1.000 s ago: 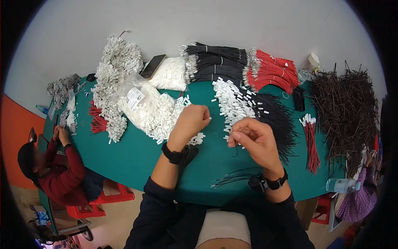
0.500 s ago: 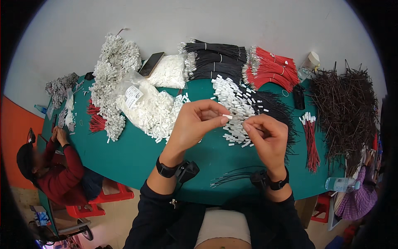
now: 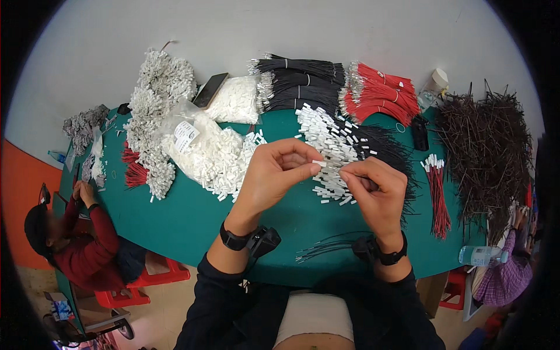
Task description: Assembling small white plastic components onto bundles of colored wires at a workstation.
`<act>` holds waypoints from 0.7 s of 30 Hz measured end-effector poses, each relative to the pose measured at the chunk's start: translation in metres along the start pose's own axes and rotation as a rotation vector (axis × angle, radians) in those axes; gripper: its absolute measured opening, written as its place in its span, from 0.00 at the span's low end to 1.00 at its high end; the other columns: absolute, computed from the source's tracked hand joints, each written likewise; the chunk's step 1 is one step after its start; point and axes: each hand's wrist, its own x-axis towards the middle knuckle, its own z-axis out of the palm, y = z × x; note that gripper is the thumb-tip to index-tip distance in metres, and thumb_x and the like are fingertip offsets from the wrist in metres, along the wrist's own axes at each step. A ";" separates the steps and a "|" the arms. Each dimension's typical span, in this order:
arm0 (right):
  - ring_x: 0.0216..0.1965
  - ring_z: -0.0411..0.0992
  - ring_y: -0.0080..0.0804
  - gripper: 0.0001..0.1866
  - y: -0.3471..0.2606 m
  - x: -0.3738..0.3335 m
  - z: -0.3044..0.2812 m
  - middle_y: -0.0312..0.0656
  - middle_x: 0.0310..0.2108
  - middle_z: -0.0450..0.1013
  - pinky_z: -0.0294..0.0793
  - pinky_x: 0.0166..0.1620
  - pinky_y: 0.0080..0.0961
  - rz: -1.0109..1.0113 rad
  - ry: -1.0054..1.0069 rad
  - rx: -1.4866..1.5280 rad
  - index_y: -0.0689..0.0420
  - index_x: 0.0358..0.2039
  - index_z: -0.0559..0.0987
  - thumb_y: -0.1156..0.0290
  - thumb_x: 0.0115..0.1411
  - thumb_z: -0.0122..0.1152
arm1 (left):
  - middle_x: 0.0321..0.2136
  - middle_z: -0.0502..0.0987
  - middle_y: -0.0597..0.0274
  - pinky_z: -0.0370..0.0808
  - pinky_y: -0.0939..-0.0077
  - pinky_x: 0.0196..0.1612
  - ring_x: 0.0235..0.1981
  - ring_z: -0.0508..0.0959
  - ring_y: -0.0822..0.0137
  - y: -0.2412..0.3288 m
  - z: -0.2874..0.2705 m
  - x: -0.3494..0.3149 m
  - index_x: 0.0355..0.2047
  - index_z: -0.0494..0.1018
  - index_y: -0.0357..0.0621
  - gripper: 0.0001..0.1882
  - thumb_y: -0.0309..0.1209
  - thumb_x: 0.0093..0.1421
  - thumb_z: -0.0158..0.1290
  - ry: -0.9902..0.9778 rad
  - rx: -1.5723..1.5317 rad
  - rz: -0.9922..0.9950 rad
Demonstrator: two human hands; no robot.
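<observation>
My left hand point(image 3: 280, 172) pinches a small white plastic connector housing point(image 3: 318, 163) between thumb and forefinger. Facing it across a narrow gap, my right hand point(image 3: 376, 189) is closed in a pinch. What its fingertips hold is too small to make out. Behind both hands lies a heap of black wires point(image 3: 382, 146) with white housings point(image 3: 329, 134) on their ends. Several loose black wires point(image 3: 326, 245) rest on the table below, reaching toward my right wrist.
An open bag of white housings point(image 3: 204, 149) spills on the left. Bundled black wires point(image 3: 309, 84) and red wires point(image 3: 385, 96) line the wall. Red wires with white ends point(image 3: 436, 198), a brown wire pile point(image 3: 487, 157) and a bottle point(image 3: 483, 255) lie right. A co-worker point(image 3: 87, 245) sits left.
My right fingertips have moved slightly left, closer to the housing. My left hand keeps its pinch almost in place. The whole view has shifted a little.
</observation>
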 end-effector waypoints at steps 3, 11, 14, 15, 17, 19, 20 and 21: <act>0.19 0.68 0.21 0.05 0.001 0.000 0.000 0.38 0.24 0.76 0.63 0.22 0.18 -0.011 0.012 0.005 0.62 0.31 0.83 0.82 0.53 0.69 | 0.32 0.83 0.63 0.75 0.86 0.39 0.32 0.80 0.80 0.000 0.001 0.000 0.39 0.80 0.34 0.09 0.21 0.58 0.63 0.006 -0.003 -0.004; 0.20 0.69 0.22 0.05 0.000 0.000 -0.001 0.39 0.24 0.76 0.64 0.23 0.18 -0.029 0.009 -0.028 0.62 0.31 0.83 0.82 0.53 0.69 | 0.34 0.83 0.61 0.77 0.84 0.42 0.35 0.81 0.77 -0.001 0.000 0.000 0.38 0.79 0.34 0.08 0.20 0.58 0.63 0.023 -0.060 0.025; 0.20 0.68 0.22 0.05 0.001 -0.001 -0.001 0.39 0.24 0.76 0.64 0.23 0.18 -0.038 0.018 -0.019 0.62 0.31 0.83 0.82 0.53 0.69 | 0.33 0.83 0.59 0.80 0.80 0.43 0.35 0.83 0.72 0.000 0.001 0.001 0.37 0.78 0.34 0.09 0.18 0.56 0.63 0.040 -0.050 0.001; 0.20 0.68 0.22 0.05 0.001 -0.001 0.000 0.39 0.24 0.76 0.64 0.23 0.18 -0.041 0.021 -0.013 0.62 0.31 0.83 0.82 0.53 0.69 | 0.33 0.83 0.59 0.80 0.80 0.43 0.35 0.83 0.72 0.000 0.001 0.001 0.37 0.78 0.34 0.09 0.18 0.56 0.63 0.041 -0.049 0.002; 0.20 0.68 0.22 0.04 0.000 0.000 -0.001 0.39 0.24 0.76 0.64 0.23 0.18 -0.036 0.018 -0.015 0.62 0.31 0.83 0.82 0.53 0.69 | 0.33 0.83 0.57 0.81 0.79 0.41 0.34 0.83 0.70 -0.001 0.001 0.001 0.37 0.78 0.34 0.09 0.18 0.57 0.63 0.022 -0.081 -0.002; 0.20 0.68 0.22 0.04 0.000 0.000 -0.001 0.39 0.24 0.76 0.64 0.23 0.18 -0.029 0.016 -0.022 0.62 0.31 0.83 0.81 0.53 0.69 | 0.32 0.83 0.57 0.81 0.78 0.40 0.34 0.84 0.69 -0.002 0.001 0.001 0.37 0.78 0.33 0.08 0.19 0.57 0.63 0.015 -0.100 -0.020; 0.20 0.68 0.21 0.04 0.000 0.000 -0.001 0.39 0.24 0.76 0.64 0.23 0.18 -0.034 0.019 -0.026 0.62 0.31 0.83 0.81 0.53 0.69 | 0.32 0.83 0.56 0.81 0.77 0.40 0.33 0.84 0.68 -0.002 0.001 0.001 0.37 0.78 0.33 0.08 0.19 0.57 0.62 0.010 -0.118 -0.038; 0.20 0.68 0.21 0.04 0.000 0.000 -0.001 0.39 0.24 0.76 0.64 0.23 0.18 -0.039 0.022 -0.030 0.62 0.31 0.83 0.81 0.54 0.69 | 0.32 0.83 0.56 0.81 0.77 0.40 0.33 0.84 0.68 -0.002 0.002 0.001 0.37 0.78 0.33 0.08 0.19 0.57 0.62 0.010 -0.118 -0.038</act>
